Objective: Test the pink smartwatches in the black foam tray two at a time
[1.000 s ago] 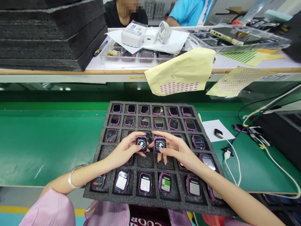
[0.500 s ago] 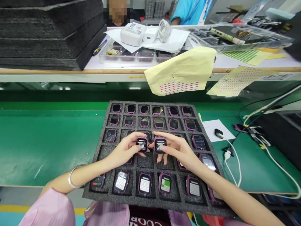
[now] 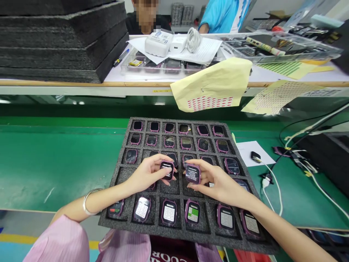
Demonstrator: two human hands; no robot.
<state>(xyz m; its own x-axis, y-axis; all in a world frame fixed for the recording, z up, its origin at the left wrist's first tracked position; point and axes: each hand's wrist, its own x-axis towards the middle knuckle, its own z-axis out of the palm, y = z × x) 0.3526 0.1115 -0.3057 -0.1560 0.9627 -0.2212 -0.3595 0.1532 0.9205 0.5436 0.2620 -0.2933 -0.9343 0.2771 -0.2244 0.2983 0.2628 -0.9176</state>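
Over the middle of a dark foam tray (image 3: 160, 230), my left hand (image 3: 148, 174) grips a purple-framed smartwatch (image 3: 167, 171), its thumb lying on the lit text screen. A second smartwatch (image 3: 193, 174), also showing lines of text, is pinched at its edges by my right hand (image 3: 215, 180). The two watches are side by side and apart. More purple watches fill most tray compartments around them. In the front row a watch with a white grid screen (image 3: 169, 212) lies beside one with a green and white screen (image 3: 192, 211). My hands hide parts of the middle rows.
The tray rests on a green bench (image 3: 60, 160). At the right, white cables (image 3: 275, 196) run past a small black device (image 3: 255, 156) on paper. Stacked black foam (image 3: 54, 43) and a clear box (image 3: 152, 71) stand on the shelf behind. People sit beyond it.
My right hand has moved slightly right with its watch, widening the gap between the two watches. Its thumb has left the screen for the lower edge. The camera view has shifted slightly.
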